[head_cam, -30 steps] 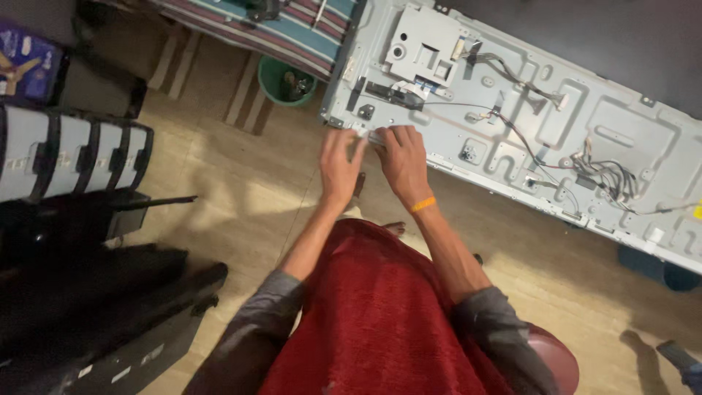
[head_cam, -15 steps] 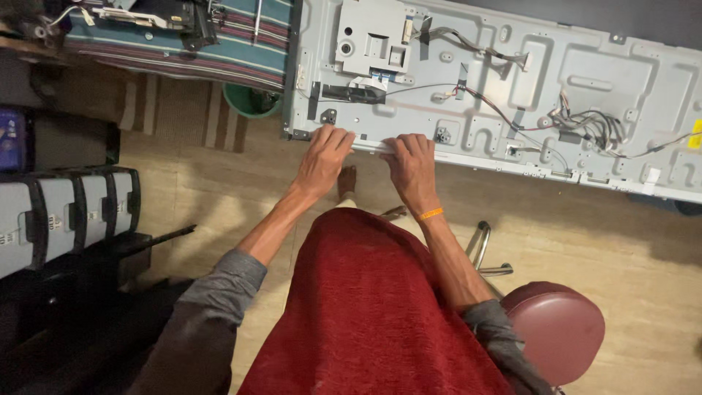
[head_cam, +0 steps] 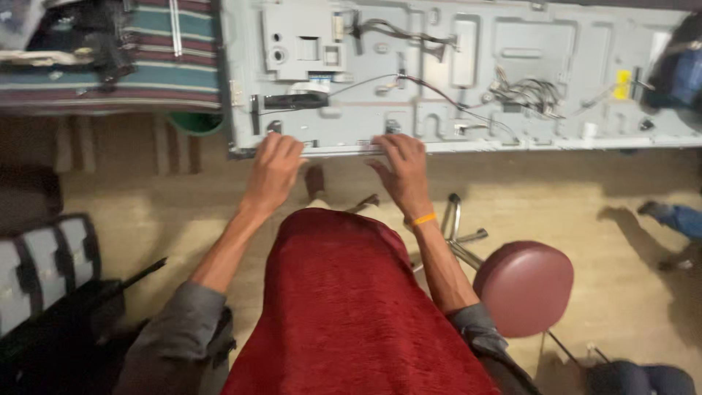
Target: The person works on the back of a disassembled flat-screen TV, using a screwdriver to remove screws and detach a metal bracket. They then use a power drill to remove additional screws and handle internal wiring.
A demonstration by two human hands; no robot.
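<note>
The panel (head_cam: 468, 73), a big grey metal back of a flat screen, lies across the top of the frame, its near edge running left to right through the upper middle; both hands rest on that edge, the left hand (head_cam: 274, 164) near the panel's lower left corner, the right hand (head_cam: 401, 167) towards the centre; each has its fingers curled over the rim, gripping the edge and nothing else. It looks stiff but broad and thin, probably awkward rather than heavy, and fragile on the screen side; the bare rim seems the safest hold, away from the loose wires (head_cam: 523, 93) and boards. A maroon stool (head_cam: 523, 287) stands lower right; a striped cloth (head_cam: 146, 73) lies upper left.
</note>
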